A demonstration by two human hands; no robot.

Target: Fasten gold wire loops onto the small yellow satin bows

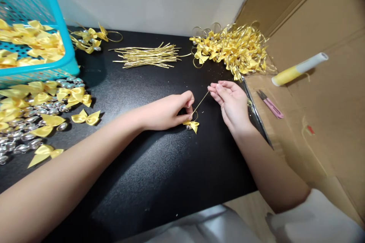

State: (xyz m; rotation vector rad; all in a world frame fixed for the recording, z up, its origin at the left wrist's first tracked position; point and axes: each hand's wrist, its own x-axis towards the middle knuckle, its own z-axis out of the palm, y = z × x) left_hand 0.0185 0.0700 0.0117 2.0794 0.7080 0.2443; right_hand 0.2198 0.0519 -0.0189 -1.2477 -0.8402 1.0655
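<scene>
By left hand [168, 112], one bow [192, 125]

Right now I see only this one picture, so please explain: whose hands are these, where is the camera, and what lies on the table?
There is no machine here. One camera, worn on a person's head, looks down at their own bare hands. The left hand and the right hand each pinch one thin gold cord stretched between them; a small yellow bow sits at its lower end, by the left hand. On the black table lie a bundle of gold cords, a pile of bows with cord loops, loose yellow bows, silver beads and a blue basket holding more bows. Pink snips rest on the cardboard at the right.
</scene>
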